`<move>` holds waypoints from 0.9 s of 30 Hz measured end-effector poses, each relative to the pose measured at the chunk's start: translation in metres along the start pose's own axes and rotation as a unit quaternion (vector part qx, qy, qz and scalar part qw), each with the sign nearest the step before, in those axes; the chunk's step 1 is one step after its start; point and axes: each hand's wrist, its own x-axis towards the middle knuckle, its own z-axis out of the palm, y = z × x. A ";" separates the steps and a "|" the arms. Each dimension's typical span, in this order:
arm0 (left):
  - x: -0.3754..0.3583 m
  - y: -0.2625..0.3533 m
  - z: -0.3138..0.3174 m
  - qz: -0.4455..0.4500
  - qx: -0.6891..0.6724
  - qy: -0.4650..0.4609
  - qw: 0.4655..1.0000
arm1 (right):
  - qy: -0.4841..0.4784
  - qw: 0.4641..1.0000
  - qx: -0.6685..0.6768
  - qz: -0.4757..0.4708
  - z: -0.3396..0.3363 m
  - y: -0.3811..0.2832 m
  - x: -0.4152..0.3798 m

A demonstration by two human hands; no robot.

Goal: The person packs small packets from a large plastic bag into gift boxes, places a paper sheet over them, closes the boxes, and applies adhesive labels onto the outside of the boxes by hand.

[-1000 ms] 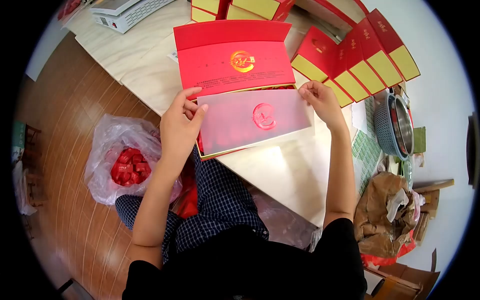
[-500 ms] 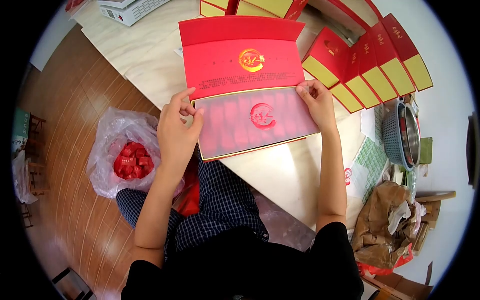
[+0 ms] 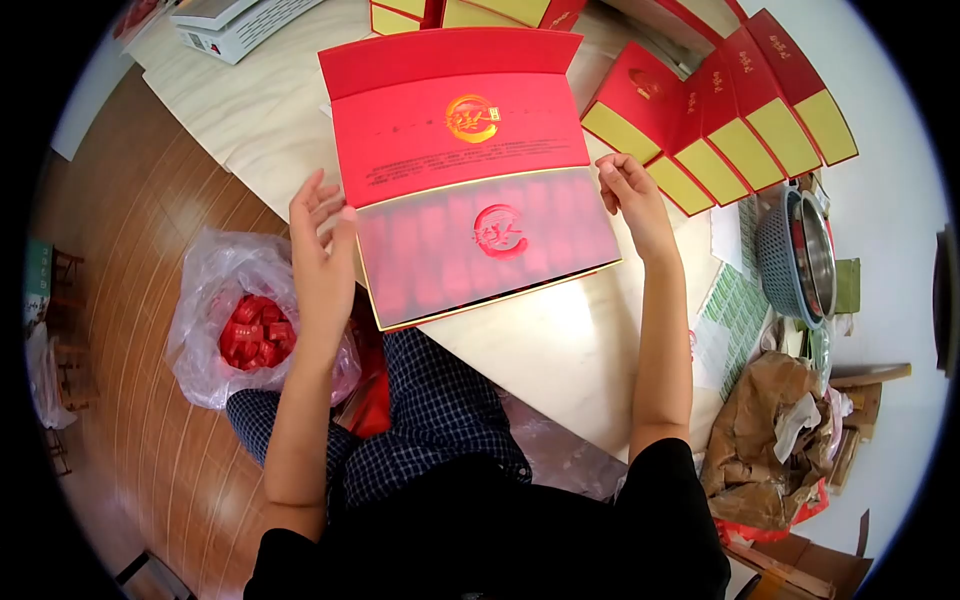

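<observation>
An open red gift box lies at the front edge of the table, its lid raised behind it with a gold round logo. A translucent sheet with a red logo covers the rows of red packets in the box. My left hand is beside the box's left edge, fingers apart, holding nothing. Just off the right edge, near the hinge corner, is my right hand; its thumb and index finger stand a little apart and nothing shows between them.
Several closed red and yellow boxes stand at the right rear. A blue basket with a metal bowl and a brown paper bag are on the right. A plastic bag of red packets sits lower left; a white appliance is at the back.
Both hands have come off the box's side edges and opened outward. The translucent sheet now lies flat over the packets. The whole view has shifted slightly.
</observation>
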 end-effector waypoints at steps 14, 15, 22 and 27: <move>0.015 0.070 -0.020 -0.072 0.020 -0.299 0.951 | -0.180 0.976 0.101 -0.072 -0.007 -0.027 -0.010; 0.006 0.070 -0.016 -0.061 0.115 -0.328 0.936 | -0.130 0.990 -0.051 -0.024 -0.003 -0.037 -0.019; -0.039 0.052 0.021 0.243 0.449 -0.276 0.814 | -0.173 0.972 -0.153 -0.032 0.011 -0.063 -0.042; -0.037 0.055 0.018 0.242 0.450 -0.308 0.803 | -0.168 0.973 -0.153 -0.041 0.017 -0.067 -0.047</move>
